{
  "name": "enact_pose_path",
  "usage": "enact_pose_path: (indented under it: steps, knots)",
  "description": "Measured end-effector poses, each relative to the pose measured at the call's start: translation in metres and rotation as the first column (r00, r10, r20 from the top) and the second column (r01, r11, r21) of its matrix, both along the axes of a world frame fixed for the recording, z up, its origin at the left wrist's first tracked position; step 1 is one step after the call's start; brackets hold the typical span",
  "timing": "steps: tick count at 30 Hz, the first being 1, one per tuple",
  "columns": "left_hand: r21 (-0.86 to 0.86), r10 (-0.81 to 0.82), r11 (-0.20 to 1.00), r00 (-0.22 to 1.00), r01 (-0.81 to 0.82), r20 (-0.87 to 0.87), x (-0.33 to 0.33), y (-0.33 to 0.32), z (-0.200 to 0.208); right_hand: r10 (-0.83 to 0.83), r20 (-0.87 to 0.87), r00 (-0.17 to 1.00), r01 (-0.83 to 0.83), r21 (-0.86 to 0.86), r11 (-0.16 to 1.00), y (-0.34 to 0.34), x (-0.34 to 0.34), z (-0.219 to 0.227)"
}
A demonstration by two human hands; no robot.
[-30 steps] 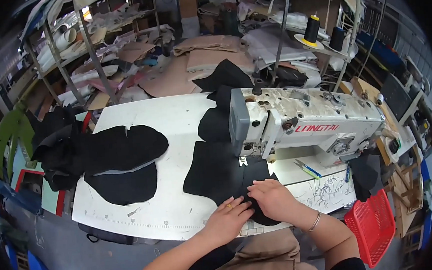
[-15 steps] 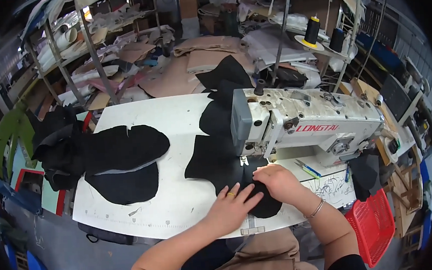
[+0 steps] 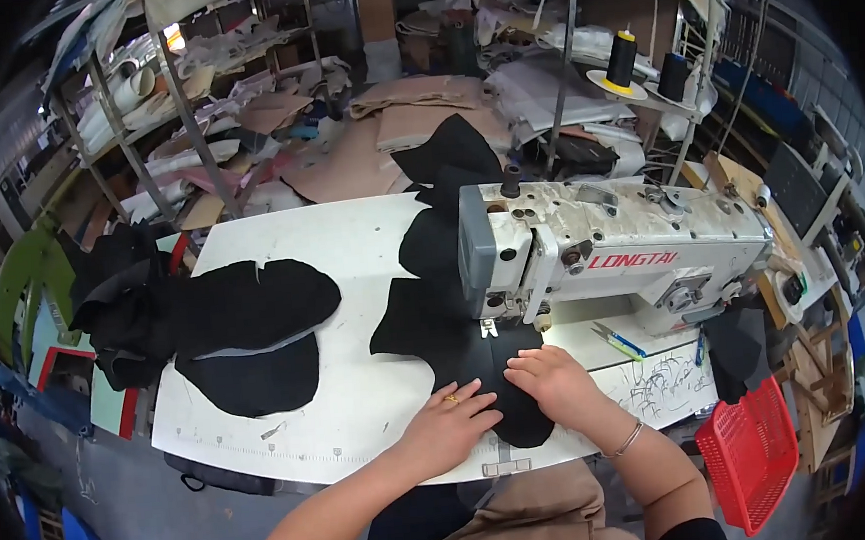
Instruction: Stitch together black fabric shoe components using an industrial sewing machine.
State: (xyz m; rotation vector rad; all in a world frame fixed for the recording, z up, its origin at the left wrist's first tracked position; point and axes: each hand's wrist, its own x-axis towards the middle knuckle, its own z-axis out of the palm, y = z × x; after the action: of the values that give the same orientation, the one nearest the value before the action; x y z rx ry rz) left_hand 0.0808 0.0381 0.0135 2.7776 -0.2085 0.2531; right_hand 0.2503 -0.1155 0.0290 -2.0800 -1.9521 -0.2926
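Note:
A black fabric piece [image 3: 411,322] lies on the white sewing table, its inner part under the presser foot [image 3: 489,328] of a sewing machine [image 3: 631,241]. A seam line runs down from the foot between my hands. My left hand [image 3: 452,427] rests on the fabric's near left edge, fingers spread, a ring on one. Opposite it, my right hand [image 3: 559,390] lies with fingers stretched over the right edge, a bracelet at the wrist. Both hands press the fabric from above. More black fabric [image 3: 430,240] trails behind the machine head.
Stacked black cut pieces [image 3: 240,309] lie on the left of the table [image 3: 354,225]. Thread snips [image 3: 618,342] and thread scraps sit right of my right hand. A red basket [image 3: 752,458] stands lower right. Thread cones [image 3: 622,64] and loaded shelves are behind.
My right hand has drawn back toward me, and its bent fingers now lie flatter on the fabric. My left hand has shifted slightly left. The fabric's near end looks straighter.

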Motion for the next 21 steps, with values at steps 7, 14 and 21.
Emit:
enact_pose_path:
  steps: [7,14,21]
  knots:
    - [0.099,-0.002,0.995,1.0,0.004,-0.02,0.007,0.009,0.0,0.012,0.14,0.99,-0.013,0.007,1.0,0.009,0.006,0.004]
    - [0.005,-0.047,0.999,0.999,0.047,0.012,0.022,0.027,-0.005,0.005,0.179,0.984,0.005,-0.057,0.998,0.022,0.02,0.001]
    - [0.254,-0.05,0.967,0.98,0.0,0.19,0.017,0.008,-0.004,0.013,0.195,0.981,-0.022,0.043,0.999,0.018,0.022,-0.003]
